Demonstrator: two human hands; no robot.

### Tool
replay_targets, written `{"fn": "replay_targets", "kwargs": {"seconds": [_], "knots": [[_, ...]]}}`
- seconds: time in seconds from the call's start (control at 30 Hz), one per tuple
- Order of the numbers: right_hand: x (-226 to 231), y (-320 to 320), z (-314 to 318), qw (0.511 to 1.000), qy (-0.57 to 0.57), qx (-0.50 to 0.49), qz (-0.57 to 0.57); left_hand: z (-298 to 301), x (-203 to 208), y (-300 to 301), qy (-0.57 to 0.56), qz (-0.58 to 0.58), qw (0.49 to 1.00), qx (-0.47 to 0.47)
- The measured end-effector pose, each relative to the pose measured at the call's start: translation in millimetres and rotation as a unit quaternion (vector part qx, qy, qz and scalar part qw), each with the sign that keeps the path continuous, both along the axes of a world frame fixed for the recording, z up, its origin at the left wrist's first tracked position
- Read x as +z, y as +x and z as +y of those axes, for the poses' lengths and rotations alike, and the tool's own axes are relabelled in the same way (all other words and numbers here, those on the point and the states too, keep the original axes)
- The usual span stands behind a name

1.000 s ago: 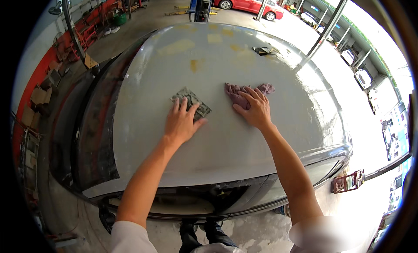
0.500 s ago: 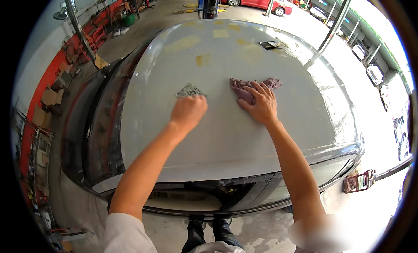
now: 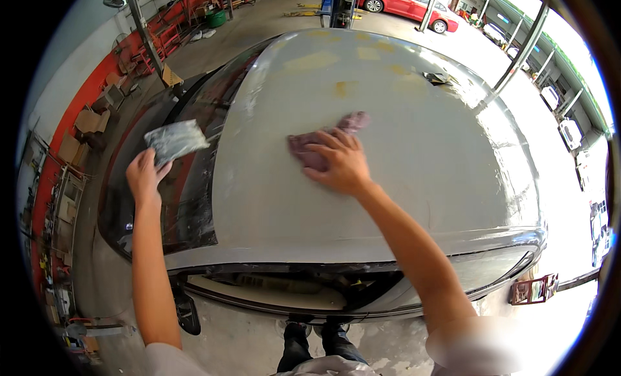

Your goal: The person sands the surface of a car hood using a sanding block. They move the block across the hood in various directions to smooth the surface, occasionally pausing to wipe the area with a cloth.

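While left hand (image 3: 143, 175) lifts, grip pinching grey sheet (image 3: 174, 140) | right hand (image 3: 339, 164) flat on purple rag (image 3: 320, 146)

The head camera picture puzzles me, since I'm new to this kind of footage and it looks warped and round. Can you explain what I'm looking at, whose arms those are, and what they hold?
The picture comes from a wide fisheye camera worn on a person's head, looking down, which is why straight edges bend near the rim. The two bare arms coming in from the bottom are that person's own. They stand at a grey, dull-looking car panel, probably a hood, with yellowish patches farther up it. The right hand lies flat on a purplish pad or cloth, pressing it against the panel. The left hand is lifted off to the side, pinching a grey sheet, perhaps sandpaper, in the air beside the panel. Around them is a workshop: a red wall with shelves on the left and a red car parked in the distance.
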State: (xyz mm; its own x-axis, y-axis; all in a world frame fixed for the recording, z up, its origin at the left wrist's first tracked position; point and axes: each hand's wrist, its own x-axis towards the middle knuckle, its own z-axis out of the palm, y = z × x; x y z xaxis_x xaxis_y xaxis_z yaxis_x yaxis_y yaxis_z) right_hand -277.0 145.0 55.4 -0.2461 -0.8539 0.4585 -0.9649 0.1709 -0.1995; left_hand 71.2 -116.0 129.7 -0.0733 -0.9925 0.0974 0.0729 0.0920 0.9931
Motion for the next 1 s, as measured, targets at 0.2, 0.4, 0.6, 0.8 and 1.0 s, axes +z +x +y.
{"fn": "replay_targets", "kwargs": {"seconds": [0.2,0.4,0.6,0.8,1.0], "knots": [[-11.9,97.6,-90.5,0.995,0.006,0.097,-0.007,-2.2,-58.7,106.7,0.053,0.017,0.998,0.041],[-13.1,105.0,-64.9,0.972,0.051,0.227,-0.031,5.9,-78.0,108.9,0.062,0.029,0.998,0.012],[12.6,-11.5,52.3,0.995,-0.005,0.098,-0.034,39.6,-51.5,47.3,0.058,0.015,0.997,-0.047],[30.2,-116.4,225.3,0.997,-0.014,-0.078,-0.021,87.4,-31.3,-35.0,0.048,0.017,0.993,-0.109],[40.6,-180.7,348.0,0.966,0.021,-0.252,0.061,145.8,-31.0,-133.3,0.062,0.057,0.974,-0.212]]}}
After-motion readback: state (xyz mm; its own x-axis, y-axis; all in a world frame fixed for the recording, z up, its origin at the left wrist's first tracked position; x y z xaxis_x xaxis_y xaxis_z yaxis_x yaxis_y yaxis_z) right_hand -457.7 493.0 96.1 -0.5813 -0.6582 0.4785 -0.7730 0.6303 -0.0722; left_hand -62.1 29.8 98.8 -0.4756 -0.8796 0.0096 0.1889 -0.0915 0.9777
